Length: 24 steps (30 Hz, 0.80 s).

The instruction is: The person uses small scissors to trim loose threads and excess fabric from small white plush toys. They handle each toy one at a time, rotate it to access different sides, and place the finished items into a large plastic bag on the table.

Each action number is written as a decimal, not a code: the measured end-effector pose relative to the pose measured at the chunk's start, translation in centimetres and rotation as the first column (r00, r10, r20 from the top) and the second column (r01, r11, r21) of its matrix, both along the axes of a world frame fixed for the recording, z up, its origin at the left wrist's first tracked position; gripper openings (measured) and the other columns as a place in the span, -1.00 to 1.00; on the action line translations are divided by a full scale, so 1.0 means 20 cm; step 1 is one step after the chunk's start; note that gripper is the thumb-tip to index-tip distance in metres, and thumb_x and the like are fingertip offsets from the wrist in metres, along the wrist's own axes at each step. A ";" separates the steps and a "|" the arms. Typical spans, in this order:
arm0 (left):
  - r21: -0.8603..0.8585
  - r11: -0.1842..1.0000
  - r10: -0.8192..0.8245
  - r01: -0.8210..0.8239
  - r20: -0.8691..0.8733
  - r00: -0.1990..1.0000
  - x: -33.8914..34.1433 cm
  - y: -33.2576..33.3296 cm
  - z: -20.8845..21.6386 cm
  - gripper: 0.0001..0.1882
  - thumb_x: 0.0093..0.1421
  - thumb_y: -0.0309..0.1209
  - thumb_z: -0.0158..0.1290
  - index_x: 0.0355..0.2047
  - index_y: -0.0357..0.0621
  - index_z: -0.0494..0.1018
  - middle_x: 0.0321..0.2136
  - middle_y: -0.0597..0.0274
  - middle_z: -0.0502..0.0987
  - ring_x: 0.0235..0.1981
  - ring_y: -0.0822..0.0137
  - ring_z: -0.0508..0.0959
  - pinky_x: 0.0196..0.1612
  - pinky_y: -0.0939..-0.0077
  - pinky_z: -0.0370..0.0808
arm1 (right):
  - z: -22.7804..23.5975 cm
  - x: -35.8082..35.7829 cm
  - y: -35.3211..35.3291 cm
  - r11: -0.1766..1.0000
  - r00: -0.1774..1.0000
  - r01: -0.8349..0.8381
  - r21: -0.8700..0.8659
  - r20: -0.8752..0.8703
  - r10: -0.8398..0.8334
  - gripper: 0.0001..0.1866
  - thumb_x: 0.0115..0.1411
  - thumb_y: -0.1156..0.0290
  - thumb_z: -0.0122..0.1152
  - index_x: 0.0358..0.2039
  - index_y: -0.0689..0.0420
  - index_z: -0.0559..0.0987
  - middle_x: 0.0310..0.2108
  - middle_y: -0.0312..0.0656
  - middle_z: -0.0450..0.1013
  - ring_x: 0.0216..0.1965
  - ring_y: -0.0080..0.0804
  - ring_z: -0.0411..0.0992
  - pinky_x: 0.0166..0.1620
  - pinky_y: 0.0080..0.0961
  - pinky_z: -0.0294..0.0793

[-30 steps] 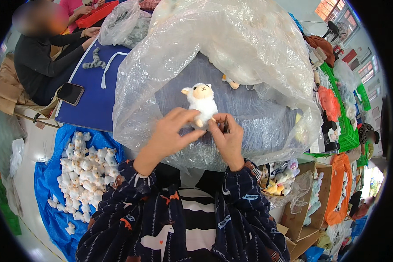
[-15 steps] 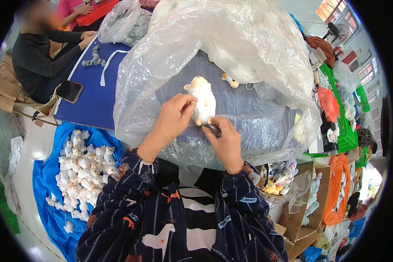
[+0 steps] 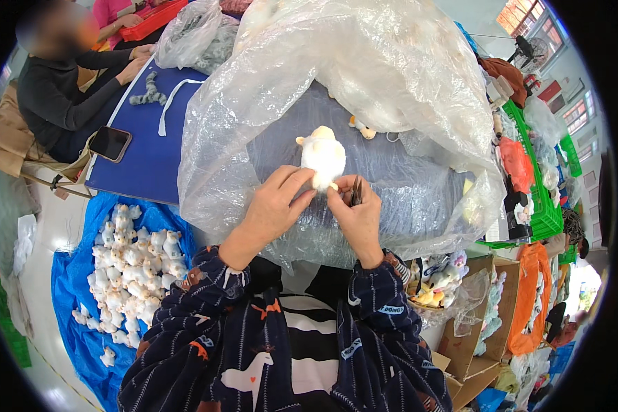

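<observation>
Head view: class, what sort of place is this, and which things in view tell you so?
Probably a soft-toy workshop. Both hands work a small white plush toy over a big clear plastic bag; a heap of white plush toys lies on blue sheeting, and cardboard boxes hold more.

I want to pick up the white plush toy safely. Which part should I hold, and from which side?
Probably the plush toy's round body, pinched from both sides. It stands upright against the clear bag, head up, and looks soft. The left hand and right hand already meet at its lower end, so come from below.
</observation>
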<state>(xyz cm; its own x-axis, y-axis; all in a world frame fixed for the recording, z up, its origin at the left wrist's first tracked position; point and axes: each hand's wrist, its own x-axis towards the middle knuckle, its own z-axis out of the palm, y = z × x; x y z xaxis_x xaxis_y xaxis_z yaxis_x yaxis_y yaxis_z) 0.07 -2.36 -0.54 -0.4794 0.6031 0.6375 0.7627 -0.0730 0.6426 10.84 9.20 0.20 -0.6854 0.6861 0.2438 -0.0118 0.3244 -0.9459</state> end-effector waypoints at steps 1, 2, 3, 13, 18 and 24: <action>-0.007 1.000 -0.008 0.008 -0.027 1.000 0.00 0.00 0.01 -0.66 -0.06 -0.56 0.13 -0.22 -0.18 0.38 -0.37 0.12 0.42 -0.41 0.14 0.49 -0.39 0.40 0.45 | 0.01 0.01 0.00 1.000 0.999 0.002 0.027 0.032 -0.002 -0.87 -0.04 0.51 0.20 -0.45 0.23 0.48 -0.60 -0.40 0.36 -0.65 -0.78 0.12 -0.60 -0.77 0.13; -0.010 1.000 -0.018 0.018 -0.008 1.000 0.00 0.00 0.00 -0.67 -0.06 -0.56 0.13 -0.22 -0.18 0.38 -0.37 0.11 0.42 -0.42 0.14 0.49 -0.39 0.40 0.45 | 0.02 0.01 0.00 1.000 1.000 -0.004 0.023 0.031 0.004 -0.88 -0.04 0.51 0.20 -0.45 0.23 0.48 -0.61 -0.40 0.36 -0.65 -0.78 0.12 -0.60 -0.77 0.13; -0.013 1.000 -0.028 0.028 0.010 1.000 0.00 0.00 0.00 -0.67 -0.05 -0.56 0.13 -0.22 -0.18 0.38 -0.38 0.11 0.42 -0.43 0.15 0.49 -0.40 0.40 0.44 | 0.03 0.01 0.00 1.000 1.000 -0.010 0.018 0.029 0.010 -0.88 -0.04 0.51 0.20 -0.45 0.23 0.48 -0.61 -0.41 0.36 -0.65 -0.79 0.12 -0.60 -0.77 0.13; 0.015 0.971 -0.222 0.238 0.429 0.876 0.01 -0.01 -0.03 -0.85 0.11 -0.49 0.04 -0.29 -0.20 0.38 -0.39 0.19 0.48 -0.40 0.38 0.51 -0.36 0.54 0.44 | 0.00 0.04 -0.01 0.982 0.996 -0.024 -0.186 -0.084 0.008 -0.88 -0.05 0.56 0.19 -0.44 0.23 0.47 -0.58 -0.41 0.35 -0.62 -0.79 0.12 -0.56 -0.78 0.15; 0.210 0.934 -0.348 0.288 0.712 0.610 0.00 -0.03 -0.09 -0.73 0.16 -0.45 0.01 -0.15 -0.25 0.30 -0.26 0.24 0.46 -0.26 0.43 0.48 -0.21 0.59 0.43 | 0.04 0.06 -0.01 0.861 0.999 0.032 0.508 -0.047 -0.009 -0.78 -0.13 0.62 0.22 -0.39 0.21 0.47 -0.47 -0.27 0.39 -0.60 -0.55 0.34 -0.55 -0.60 0.35; 0.415 0.903 -0.424 0.107 0.902 0.080 0.06 0.03 -0.04 -0.52 0.14 -0.38 0.03 0.03 -0.18 0.15 -0.15 0.21 0.39 -0.18 0.38 0.45 -0.18 0.50 0.45 | 0.00 0.05 -0.08 0.599 0.978 -0.117 0.792 -0.012 0.207 -0.64 -0.26 0.69 0.20 -0.34 0.17 0.49 -0.34 -0.17 0.38 -0.52 -0.29 0.44 -0.50 -0.48 0.45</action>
